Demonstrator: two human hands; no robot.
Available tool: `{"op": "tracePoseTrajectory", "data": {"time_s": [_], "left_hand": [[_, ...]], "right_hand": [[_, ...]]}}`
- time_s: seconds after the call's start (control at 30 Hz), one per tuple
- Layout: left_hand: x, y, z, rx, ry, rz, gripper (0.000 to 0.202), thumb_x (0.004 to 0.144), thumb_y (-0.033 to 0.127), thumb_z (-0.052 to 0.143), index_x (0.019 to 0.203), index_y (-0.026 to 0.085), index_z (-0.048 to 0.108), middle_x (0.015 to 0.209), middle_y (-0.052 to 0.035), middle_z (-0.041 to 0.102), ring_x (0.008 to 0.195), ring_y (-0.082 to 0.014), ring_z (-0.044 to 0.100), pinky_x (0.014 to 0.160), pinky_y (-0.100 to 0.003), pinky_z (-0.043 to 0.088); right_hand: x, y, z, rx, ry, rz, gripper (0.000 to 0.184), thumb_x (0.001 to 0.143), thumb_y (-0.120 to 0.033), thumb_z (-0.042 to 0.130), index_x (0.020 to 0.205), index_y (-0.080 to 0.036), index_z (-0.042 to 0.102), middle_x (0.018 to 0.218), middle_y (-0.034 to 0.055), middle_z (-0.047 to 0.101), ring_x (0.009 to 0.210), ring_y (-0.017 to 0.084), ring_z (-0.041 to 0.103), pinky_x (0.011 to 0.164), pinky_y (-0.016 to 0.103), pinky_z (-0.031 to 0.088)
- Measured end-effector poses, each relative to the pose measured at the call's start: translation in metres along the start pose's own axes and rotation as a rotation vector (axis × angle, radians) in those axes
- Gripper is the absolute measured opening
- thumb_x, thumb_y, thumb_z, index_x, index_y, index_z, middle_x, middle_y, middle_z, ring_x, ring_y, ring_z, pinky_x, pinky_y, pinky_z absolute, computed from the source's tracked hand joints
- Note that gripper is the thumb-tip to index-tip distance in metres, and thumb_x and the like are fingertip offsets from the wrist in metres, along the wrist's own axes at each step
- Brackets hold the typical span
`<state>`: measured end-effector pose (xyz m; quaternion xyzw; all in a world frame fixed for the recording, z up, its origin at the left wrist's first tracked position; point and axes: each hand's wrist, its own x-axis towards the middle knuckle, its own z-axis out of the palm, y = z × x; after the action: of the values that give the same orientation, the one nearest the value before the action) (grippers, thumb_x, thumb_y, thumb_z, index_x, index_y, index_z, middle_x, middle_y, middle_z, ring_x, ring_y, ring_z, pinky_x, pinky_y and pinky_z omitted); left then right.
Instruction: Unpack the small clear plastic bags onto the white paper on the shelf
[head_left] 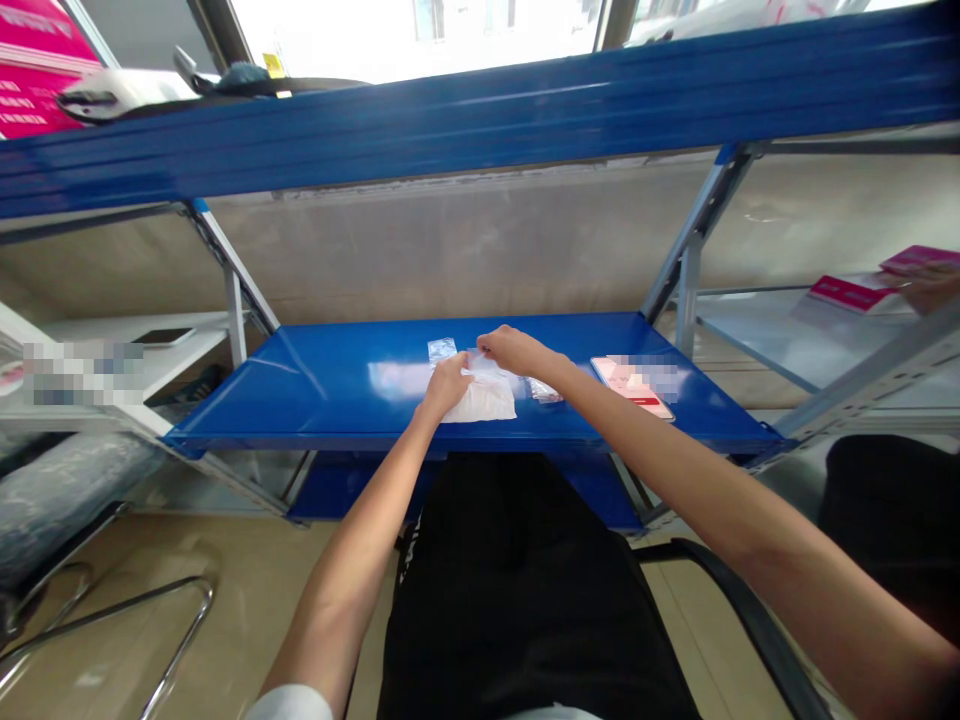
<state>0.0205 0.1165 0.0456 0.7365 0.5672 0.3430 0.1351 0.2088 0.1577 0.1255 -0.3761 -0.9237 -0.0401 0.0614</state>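
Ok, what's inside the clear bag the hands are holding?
The clear bag holds something white, too blurred to identify. The left hand covers its left edge, the right hand its top.

A stockroom or packing workshop, by the look of it: blue steel shelving [360, 385] under a bright window [420, 35], pink packets [851, 293] stacked on neighbouring racks [825, 345].

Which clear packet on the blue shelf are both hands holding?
The big white-filled packet, gripped by left hand and right hand; the smaller packets lie ungripped.
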Motion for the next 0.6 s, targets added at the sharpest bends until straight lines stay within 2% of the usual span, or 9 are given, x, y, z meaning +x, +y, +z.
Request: {"op": "tracePoseTrajectory", "data": {"time_s": [0.1, 0.3, 0.43, 0.6], "left_hand": [[0.0010, -0.0033, 0.0032, -0.012, 0.002, 0.001, 0.037, 0.083, 0.004, 0.066, 0.117, 0.017, 0.071, 0.108, -0.0089, 0.078, 0.100, -0.0246, 0.072, 0.097, -0.038, 0.055], [0.0016, -0.0046, 0.0054, -0.032, 0.002, 0.006, 0.034, 0.083, 0.002, 0.064, 0.112, 0.019, 0.071, 0.105, -0.0076, 0.078, 0.101, -0.0235, 0.073, 0.097, -0.037, 0.055], [0.0019, -0.0042, 0.0046, -0.044, 0.000, 0.004, 0.033, 0.083, 0.004, 0.068, 0.112, 0.019, 0.070, 0.103, -0.0072, 0.078, 0.100, -0.0232, 0.073, 0.097, -0.037, 0.054], [0.0032, -0.0030, 0.0023, -0.055, -0.011, 0.005, 0.034, 0.083, 0.004, 0.070, 0.114, 0.018, 0.070, 0.102, -0.0077, 0.079, 0.096, -0.0227, 0.073, 0.096, -0.036, 0.054]], "right_hand": [[0.0006, 0.0001, -0.0041, -0.014, -0.017, 0.020, 0.027, 0.098, -0.013, 0.056, 0.117, -0.017, 0.074, 0.105, 0.0145, 0.077, 0.093, 0.025, 0.071, 0.070, 0.028, 0.039], [0.0056, 0.0059, -0.0040, 0.072, -0.005, 0.010, 0.026, 0.094, -0.014, 0.067, 0.117, -0.019, 0.077, 0.101, 0.0127, 0.078, 0.096, 0.027, 0.072, 0.081, 0.030, 0.044], [0.0061, 0.0085, -0.0028, 0.082, -0.003, 0.021, 0.027, 0.095, -0.016, 0.067, 0.120, -0.019, 0.076, 0.101, 0.0123, 0.079, 0.098, 0.027, 0.073, 0.083, 0.031, 0.045], [-0.0001, 0.0094, -0.0052, 0.117, 0.040, 0.040, 0.026, 0.097, -0.019, 0.064, 0.120, -0.017, 0.076, 0.110, 0.0136, 0.079, 0.101, 0.028, 0.072, 0.084, 0.030, 0.044]]}}
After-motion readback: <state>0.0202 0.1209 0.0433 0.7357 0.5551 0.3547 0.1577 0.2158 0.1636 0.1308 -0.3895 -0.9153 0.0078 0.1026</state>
